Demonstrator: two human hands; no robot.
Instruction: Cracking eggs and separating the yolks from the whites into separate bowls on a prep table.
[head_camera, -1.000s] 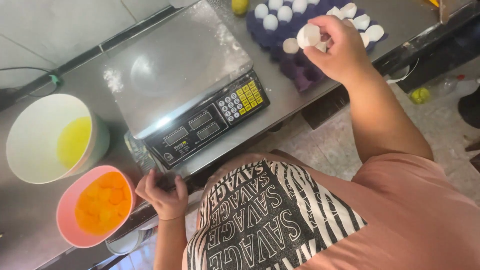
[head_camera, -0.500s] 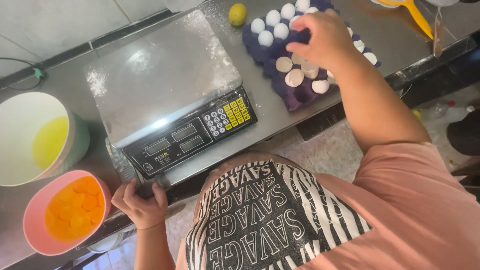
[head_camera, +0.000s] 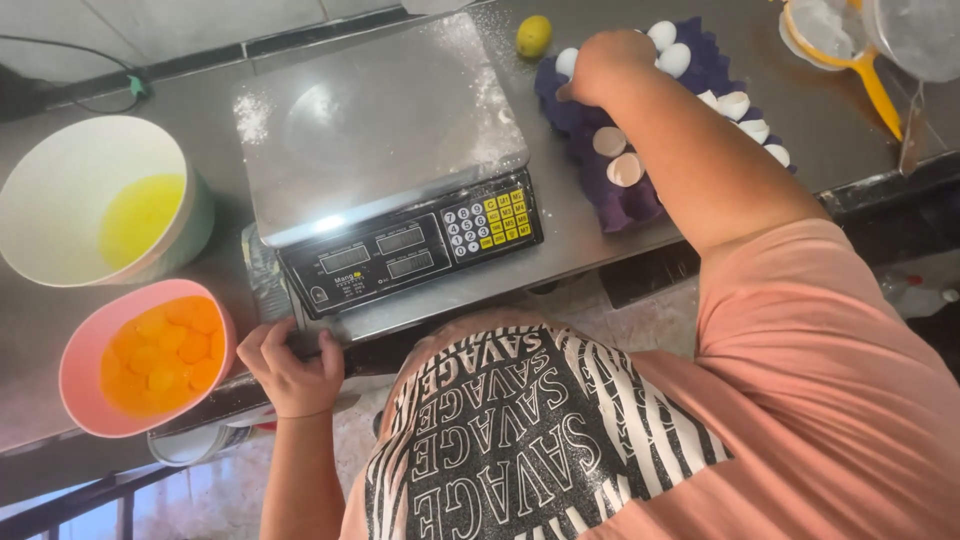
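My right hand (head_camera: 612, 62) reaches over the far end of a purple egg tray (head_camera: 620, 205). Its fingers curl around a white egg (head_camera: 567, 62) that sits in the tray's back left corner. More whole white eggs (head_camera: 670, 50) lie just right of the hand. Empty broken shells (head_camera: 618, 157) sit in the nearer cups, with others (head_camera: 745, 110) beyond my forearm. My left hand (head_camera: 292, 368) grips the front edge of the steel counter (head_camera: 590, 250), below a digital scale (head_camera: 400, 170).
A white bowl of egg whites (head_camera: 100, 200) and a pink bowl of yolks (head_camera: 150, 355) stand at the left. A lime (head_camera: 533, 35) lies behind the scale. An orange-handled strainer (head_camera: 850, 50) and a clear container (head_camera: 920, 35) sit at the far right.
My right hand held white shells above the tray, lowered them into its cups, then moved to the tray's back left corner. My left hand stays at the counter edge.
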